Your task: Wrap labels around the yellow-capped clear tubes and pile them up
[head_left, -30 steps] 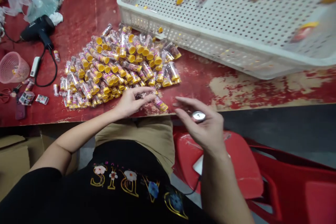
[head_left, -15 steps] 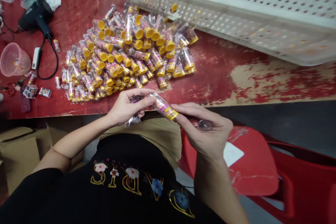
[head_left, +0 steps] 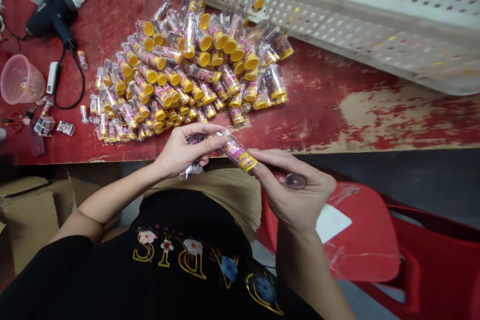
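Between my hands a small printed plastic sleeve (head_left: 241, 153) slants down to the right, clear at its upper end and purple and yellow lower down. My left hand (head_left: 183, 152) pinches its upper end between thumb and finger. More printed clear film (head_left: 193, 169) is bunched in that palm, partly hidden. The lower yellow end is gripped by the fingertips of my right hand (head_left: 296, 180). Out of my right hand's curled fingers sticks the round end of a clear tube (head_left: 296, 181); the rest of it is hidden. Beyond my hands lies a heap of clear tubes with yellow caps (head_left: 176, 80).
A white perforated crate (head_left: 337, 25) stands at the back right of the red table (head_left: 307, 105). To the left are a black hair dryer (head_left: 56, 15), a pink basket (head_left: 22, 80), red-handled scissors (head_left: 14, 122) and small printed packets (head_left: 66, 128). A red chair (head_left: 367, 235) is at right.
The view has shifted slightly, so the heap and crate appear a little farther right. Both hands keep nearly the same hold on the sleeve.
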